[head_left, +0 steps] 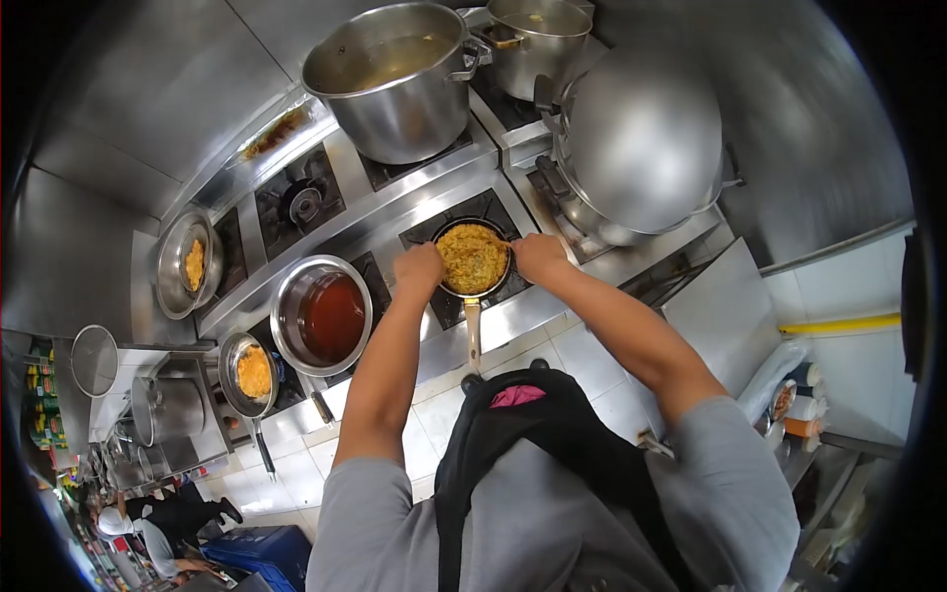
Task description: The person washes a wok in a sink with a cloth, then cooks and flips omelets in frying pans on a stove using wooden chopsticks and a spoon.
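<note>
A frying pan (473,308) sits on a burner in front of me, its handle pointing toward my body with no hand on it. A thick, round yellow-brown egg-like mixture (472,259) fills it. My left hand (420,268) is closed at the pan's left rim; what its fingers hold, if anything, is hidden. My right hand (540,257) is closed at the right rim. A thin brownish piece (501,243) reaches from its fingers to the edge of the food, too small to name.
Left of the pan stand a pot of red sauce (333,318), a smaller pan with orange food (254,373) and a metal bowl (178,264). Behind are a large stockpot (404,123), another pot (538,59) and a domed-lid pot (641,148). Another person (158,528) is at lower left.
</note>
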Available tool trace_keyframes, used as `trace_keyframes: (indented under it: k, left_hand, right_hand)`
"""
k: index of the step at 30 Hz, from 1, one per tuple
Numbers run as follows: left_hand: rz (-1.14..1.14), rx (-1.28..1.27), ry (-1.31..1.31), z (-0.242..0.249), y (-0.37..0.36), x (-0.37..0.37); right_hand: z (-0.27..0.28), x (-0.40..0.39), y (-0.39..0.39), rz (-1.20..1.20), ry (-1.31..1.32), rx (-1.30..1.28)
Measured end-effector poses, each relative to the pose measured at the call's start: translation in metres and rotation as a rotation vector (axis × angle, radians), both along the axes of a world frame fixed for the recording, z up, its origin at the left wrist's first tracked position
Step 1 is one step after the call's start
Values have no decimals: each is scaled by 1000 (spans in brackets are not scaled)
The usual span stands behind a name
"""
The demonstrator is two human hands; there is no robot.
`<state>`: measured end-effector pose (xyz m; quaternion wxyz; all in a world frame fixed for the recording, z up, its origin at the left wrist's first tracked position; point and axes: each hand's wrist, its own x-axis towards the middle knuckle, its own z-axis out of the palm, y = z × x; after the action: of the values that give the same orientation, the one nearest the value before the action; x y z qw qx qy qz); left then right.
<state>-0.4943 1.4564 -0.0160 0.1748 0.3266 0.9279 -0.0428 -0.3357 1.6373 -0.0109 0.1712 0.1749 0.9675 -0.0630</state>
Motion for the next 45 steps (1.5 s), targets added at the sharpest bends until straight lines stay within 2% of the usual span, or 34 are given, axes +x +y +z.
trace_keyframes:
  k: [2,5,6,8,10,14,17,18,22,23,25,26,28,30,34,37,40,41,43,45]
  left_hand:
    - [158,45,-9,0,-6,-3]
    - [75,22,-93,18,-15,-18]
    - [115,101,-72,30,-10,-9]
    - [124,69,-20,-8,0,-9]
    - [209,95,51,-16,2,-12]
    - [102,99,-64,42,-20,-8]
    - [115,-5,4,-12,-22,-1]
    - [191,45,-15,-12,-29,-3]
    - [194,78,-69,26,-56,-9]
    - [195,76,-72,20,-54,-4]
    - [113,-35,-62,-8,-51,4]
    - [112,-25,-35,-39,-58,-2]
    - [121,20,-72,-15,-74,-12]
    - [167,70,-121,13,-78,-13]
    - [148,-2,11,-6,-54,-10]
    - [172,13,-12,18,-58,-21]
    - [52,-39,-9,38,-49,-12]
    - [-6,-62,-13,38,-46,-8]
    - [37,-64,-1,20,-48,-11]
    - [78,-65,21,27,-47,-19]
  right_hand:
    - [0,0,7,-35,-21,0]
    - [7,1,5,-38,2,-7]
    - [10,1,2,2,53,0]
    - [-10,-11,0,1,46,9]
    - [-14,-18,6,-5,51,31]
    - [10,-13,-1,-23,66,-29]
    - [1,-10,-13,-20,0,-75]
    - [0,-14,-12,-37,-57,-58]
    - [10,-4,-4,-20,23,-36]
    - [12,-3,-10,12,9,-63]
    - [12,-3,-14,50,-3,-87]
    - [8,-2,-13,35,-44,-94]
    - [12,-6,-9,24,-78,-94]
    - [21,-3,-11,54,-5,-87]
    - [-12,-29,-31,68,-40,-97]
    - [3,-29,-23,30,-32,-86]
    - [4,-24,-25,80,22,-111]
    - [-4,-24,-28,84,16,-114]
    - [-19,-28,-33,72,-119,-112]
    - [-1,-27,-28,20,-126,-130]
